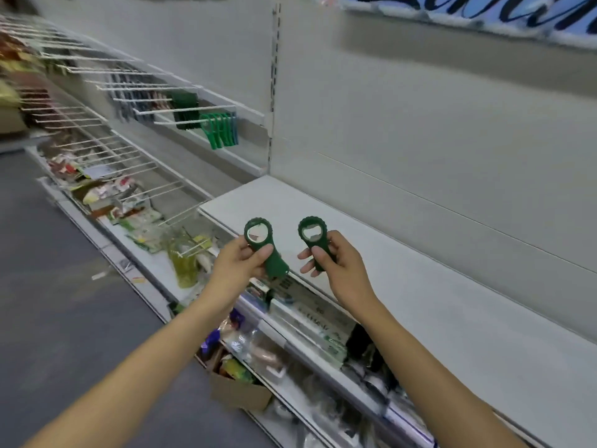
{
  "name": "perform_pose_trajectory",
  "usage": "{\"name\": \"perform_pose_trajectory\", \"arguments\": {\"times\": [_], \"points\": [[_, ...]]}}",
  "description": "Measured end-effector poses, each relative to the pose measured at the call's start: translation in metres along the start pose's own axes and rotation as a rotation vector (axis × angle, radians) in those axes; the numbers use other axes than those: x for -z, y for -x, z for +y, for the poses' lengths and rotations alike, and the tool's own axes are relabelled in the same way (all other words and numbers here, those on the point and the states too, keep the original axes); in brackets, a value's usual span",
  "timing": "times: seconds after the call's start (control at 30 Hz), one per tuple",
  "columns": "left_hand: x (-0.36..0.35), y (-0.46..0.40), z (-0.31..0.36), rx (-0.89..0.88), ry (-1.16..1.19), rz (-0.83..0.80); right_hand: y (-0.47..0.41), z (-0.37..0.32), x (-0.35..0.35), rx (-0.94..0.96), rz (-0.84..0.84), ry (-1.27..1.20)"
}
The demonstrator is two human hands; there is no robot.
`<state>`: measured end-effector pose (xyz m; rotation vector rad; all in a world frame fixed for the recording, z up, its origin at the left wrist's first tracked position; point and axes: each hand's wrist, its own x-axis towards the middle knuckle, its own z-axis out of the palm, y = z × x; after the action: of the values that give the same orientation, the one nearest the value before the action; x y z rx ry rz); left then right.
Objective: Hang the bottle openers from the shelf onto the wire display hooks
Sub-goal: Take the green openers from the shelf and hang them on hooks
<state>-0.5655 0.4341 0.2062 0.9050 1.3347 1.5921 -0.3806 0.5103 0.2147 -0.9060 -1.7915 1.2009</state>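
2 openers [269, 250], 1 per hand [240, 265].

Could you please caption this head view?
Each hand, left and right, holds a green bottle opener above the shelf.

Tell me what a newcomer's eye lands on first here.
Two dark green bottle openers held up side by side at centre: one in the left hand, one in the right hand, above the bare white shelf. Next, the brighter green openers already hanging on a wire hook, upper left.
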Motion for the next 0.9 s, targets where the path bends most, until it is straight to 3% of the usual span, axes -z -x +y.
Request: {"name": "perform_pose_trajectory", "arguments": {"times": [0.4,0.9], "points": [[0.255,-0.068,0.031,0.005,-0.086,0.125,-0.1,-0.035,-0.228,0.013,-0.101,0.018],[0.38,-0.244,0.058,-0.094,-0.162,0.141,-0.307,-0.023,-0.359,0.112,-0.116,0.062]]}}
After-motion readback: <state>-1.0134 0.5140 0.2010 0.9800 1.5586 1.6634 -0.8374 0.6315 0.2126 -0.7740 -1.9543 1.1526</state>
